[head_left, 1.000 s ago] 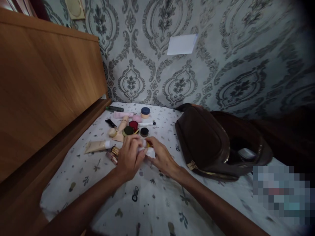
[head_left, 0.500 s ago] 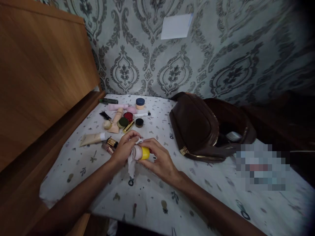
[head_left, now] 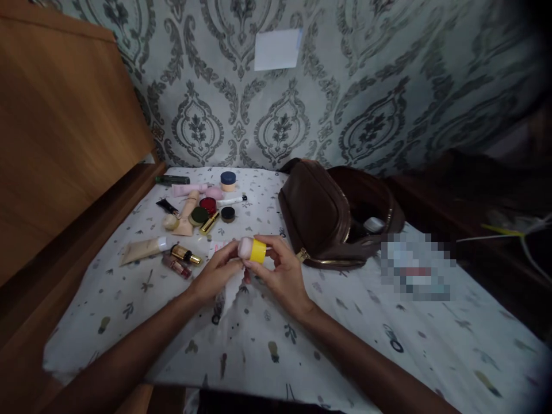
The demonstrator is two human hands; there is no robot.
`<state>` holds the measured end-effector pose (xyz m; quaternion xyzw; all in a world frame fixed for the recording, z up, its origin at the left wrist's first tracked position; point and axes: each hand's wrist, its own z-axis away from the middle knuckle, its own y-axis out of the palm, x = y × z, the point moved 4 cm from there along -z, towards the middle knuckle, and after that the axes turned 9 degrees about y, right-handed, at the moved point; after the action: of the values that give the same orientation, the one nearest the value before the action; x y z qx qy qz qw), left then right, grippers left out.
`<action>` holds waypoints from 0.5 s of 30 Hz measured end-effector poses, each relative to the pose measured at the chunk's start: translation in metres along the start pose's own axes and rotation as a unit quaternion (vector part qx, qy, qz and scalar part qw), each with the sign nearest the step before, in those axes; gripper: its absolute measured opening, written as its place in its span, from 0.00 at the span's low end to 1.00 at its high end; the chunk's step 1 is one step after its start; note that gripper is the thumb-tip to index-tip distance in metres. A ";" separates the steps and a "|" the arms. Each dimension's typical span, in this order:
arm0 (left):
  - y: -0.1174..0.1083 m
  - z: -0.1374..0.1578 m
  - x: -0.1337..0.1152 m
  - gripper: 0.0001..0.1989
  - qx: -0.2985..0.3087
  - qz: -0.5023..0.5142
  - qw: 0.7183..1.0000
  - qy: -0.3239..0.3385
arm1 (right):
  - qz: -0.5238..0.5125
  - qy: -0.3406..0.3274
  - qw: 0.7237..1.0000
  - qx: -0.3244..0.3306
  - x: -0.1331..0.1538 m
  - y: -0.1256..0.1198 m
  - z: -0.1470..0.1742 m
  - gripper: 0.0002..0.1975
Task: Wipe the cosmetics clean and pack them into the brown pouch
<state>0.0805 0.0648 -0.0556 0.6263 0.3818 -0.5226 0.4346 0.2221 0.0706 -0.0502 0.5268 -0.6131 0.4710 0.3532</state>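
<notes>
A small pale pink container with a yellow band or lid (head_left: 257,251) is held sideways over the bed sheet. My right hand (head_left: 282,273) is closed on its yellow end, thumb below and fingers above. My left hand (head_left: 221,269) is closed around a white tissue (head_left: 233,290), its fingers against the container's pale end. The tissue hangs down below that hand. Just left of my left hand lie a gold-capped dark bottle (head_left: 185,253) and a pinkish lip gloss tube (head_left: 176,266). A beige tube with a white cap (head_left: 144,249) lies farther left.
Several cosmetics lie behind my hands, among them a blue-lidded jar (head_left: 228,181), a red round case (head_left: 207,205) and a gold lipstick (head_left: 209,223). A brown bag (head_left: 317,210) stands unzipped at the right, near a blurred-out item (head_left: 417,269). A wooden panel (head_left: 69,98) borders the left.
The container has turned and risen slightly between my hands, and the tissue is drawn lower beside it. The camera view has shifted right, so the surroundings sit farther left.
</notes>
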 end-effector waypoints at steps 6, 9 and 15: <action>0.001 0.003 0.006 0.21 0.020 0.007 1.000 0.006 | 0.071 -0.002 0.997 -0.033 -0.004 -0.013 0.003 0.20; -0.009 0.002 0.008 0.18 -0.014 -0.050 0.999 0.014 | 0.097 0.011 0.994 -0.057 -0.009 -0.022 0.005 0.17; -0.013 -0.001 -0.002 0.12 -0.082 -0.161 0.982 0.061 | 0.165 0.021 0.986 -0.004 -0.017 -0.030 0.014 0.16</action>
<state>0.0678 0.0697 -0.0559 0.5498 0.5448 -0.5135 0.3704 0.2554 0.0630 -0.0644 0.4072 -0.6857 0.5313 0.2860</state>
